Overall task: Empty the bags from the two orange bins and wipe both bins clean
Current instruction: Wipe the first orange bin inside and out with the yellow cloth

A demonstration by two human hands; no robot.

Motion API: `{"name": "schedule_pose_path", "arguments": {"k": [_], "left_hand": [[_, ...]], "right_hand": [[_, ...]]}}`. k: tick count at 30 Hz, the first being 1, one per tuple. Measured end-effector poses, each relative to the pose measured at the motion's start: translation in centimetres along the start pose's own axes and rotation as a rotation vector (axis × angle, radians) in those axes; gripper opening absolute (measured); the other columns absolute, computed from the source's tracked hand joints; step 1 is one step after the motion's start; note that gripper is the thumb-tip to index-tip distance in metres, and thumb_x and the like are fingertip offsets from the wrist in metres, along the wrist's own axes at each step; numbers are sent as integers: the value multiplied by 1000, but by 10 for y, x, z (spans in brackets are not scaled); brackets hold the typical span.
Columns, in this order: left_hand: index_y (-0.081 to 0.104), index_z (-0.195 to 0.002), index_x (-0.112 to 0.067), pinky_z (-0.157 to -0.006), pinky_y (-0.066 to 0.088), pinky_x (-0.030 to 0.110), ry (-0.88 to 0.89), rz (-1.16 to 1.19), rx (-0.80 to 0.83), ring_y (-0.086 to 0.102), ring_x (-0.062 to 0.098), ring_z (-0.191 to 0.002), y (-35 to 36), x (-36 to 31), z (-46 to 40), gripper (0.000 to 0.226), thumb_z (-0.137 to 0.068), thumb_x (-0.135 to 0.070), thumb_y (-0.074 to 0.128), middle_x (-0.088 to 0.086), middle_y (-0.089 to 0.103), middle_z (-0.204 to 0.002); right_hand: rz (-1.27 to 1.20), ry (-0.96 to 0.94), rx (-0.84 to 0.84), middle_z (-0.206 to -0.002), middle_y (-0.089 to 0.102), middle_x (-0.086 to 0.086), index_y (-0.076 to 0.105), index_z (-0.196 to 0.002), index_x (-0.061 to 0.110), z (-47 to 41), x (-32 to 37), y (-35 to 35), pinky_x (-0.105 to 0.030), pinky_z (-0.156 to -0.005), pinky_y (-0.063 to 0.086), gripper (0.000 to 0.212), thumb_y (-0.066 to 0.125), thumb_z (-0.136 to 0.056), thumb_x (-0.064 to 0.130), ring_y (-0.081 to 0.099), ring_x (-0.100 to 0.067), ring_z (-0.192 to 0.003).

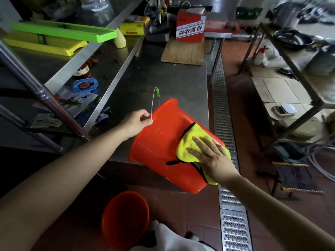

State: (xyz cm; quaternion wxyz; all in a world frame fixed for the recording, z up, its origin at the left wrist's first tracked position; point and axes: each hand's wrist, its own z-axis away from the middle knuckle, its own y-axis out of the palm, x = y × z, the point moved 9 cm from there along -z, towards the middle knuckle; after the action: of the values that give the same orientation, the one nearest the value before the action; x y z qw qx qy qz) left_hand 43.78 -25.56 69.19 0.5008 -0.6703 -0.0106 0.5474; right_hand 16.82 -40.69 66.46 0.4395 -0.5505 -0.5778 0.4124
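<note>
Wiping a tilted orange plastic bin [159, 151] over the steel bench [163, 78].
Left hand [136, 122] fingers pinched its wire handle [153, 100]; right hand [212, 158] fingers lay spread, pressing a yellow microfibre cloth [186, 144] against its wall.

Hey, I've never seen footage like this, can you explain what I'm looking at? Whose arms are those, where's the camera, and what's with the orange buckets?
This is one picture from a wide-angle camera worn on a person's head, looking forward and down, so the two bare arms reaching in from the bottom are the wearer's own. There is no machine here.

The left hand pinches the thin wire handle of an orange bin, which is tipped on its side at the edge of a steel table. The right hand lies flat, pressing a yellow cloth against the bin's outer wall, which looks like wiping.

A second orange bin stands on the red tile floor below. Further back on the table are a wooden board and a red and white box.
</note>
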Motion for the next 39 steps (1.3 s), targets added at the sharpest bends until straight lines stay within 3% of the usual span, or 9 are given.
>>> {"name": "schedule_pose_path", "arguments": {"k": [4, 7, 11, 19, 29, 32, 34, 37, 39], "left_hand": [[62, -89, -37, -79, 50, 33, -8, 26, 10, 63, 11, -95, -1, -2, 5, 6, -89, -41, 67, -11, 65, -101], [62, -86, -37, -80, 51, 34, -12, 45, 29, 64, 12, -93, -2, -2, 11, 7, -89, -37, 68, -8, 66, -99], [62, -89, -33, -77, 50, 32, -11, 54, 30, 63, 11, -91, -3, -1, 20, 6, -90, -33, 68, -8, 65, -97], [61, -106, -23, -74, 43, 26, -24, -39, -51, 59, 12, -96, -9, 6, 28, 17, -92, -31, 66, -6, 63, -104], [59, -112, -27, -80, 39, 29, -101, -166, -107, 57, 15, -104, -6, 4, 37, 22, -94, -39, 60, -1, 62, -120], [51, -126, -25, -83, 40, 27, -104, -210, -229, 51, 19, -115, -9, -6, 43, 40, -90, -34, 66, 5, 47, -130], [45, -131, -22, -88, 42, 27, 103, -404, -366, 41, 24, -122, -15, -39, 48, 51, -86, -26, 69, 7, 36, -135], [54, -126, -11, -96, 45, 35, 538, -726, -374, 44, 26, -116, 7, -96, 46, 39, -89, -20, 61, 6, 46, -130], [55, -128, -5, -98, 45, 39, 490, -833, -270, 49, 29, -114, 20, -108, 27, 37, -95, -20, 54, 11, 53, -126]], "right_hand": [[-22, 10, 10, -162, 29, 1, 50, -145, 34, 24, -12, -4, -49, -96, 45, 57, 58, -89, 26, 35, -30, -145], [-66, 23, -15, -159, 35, -2, 54, -143, 31, 10, -5, -7, -52, -95, 47, 51, 51, -92, 30, 40, -32, -142], [-137, 40, -5, -160, 33, -2, 51, -145, 31, -45, 11, -3, -55, -100, 43, 53, 64, -94, 31, 34, -31, -145], [-170, 55, 67, -166, 15, 9, 35, -151, 41, -145, 34, 13, -52, -112, 31, 53, 51, -100, 42, 17, -22, -150], [-162, 19, 1, -161, 31, 3, 51, -144, 35, -24, -18, -1, -49, -97, 45, 54, 68, -93, 31, 36, -26, -144], [-166, 41, 3, -161, 31, 3, 52, -144, 34, -3, -29, -2, -48, -99, 45, 53, 67, -93, 33, 36, -26, -144], [-170, 55, 2, -161, 32, 2, 53, -143, 34, 0, -30, -3, -49, -100, 44, 52, 68, -93, 33, 36, -26, -144], [-168, 73, -2, -160, 34, 1, 54, -142, 33, -1, -28, -5, -50, -100, 44, 54, 71, -91, 31, 37, -27, -144], [-164, 70, -6, -160, 34, 1, 54, -142, 33, 0, -25, -5, -49, -100, 45, 55, 72, -91, 31, 37, -27, -144]]}}
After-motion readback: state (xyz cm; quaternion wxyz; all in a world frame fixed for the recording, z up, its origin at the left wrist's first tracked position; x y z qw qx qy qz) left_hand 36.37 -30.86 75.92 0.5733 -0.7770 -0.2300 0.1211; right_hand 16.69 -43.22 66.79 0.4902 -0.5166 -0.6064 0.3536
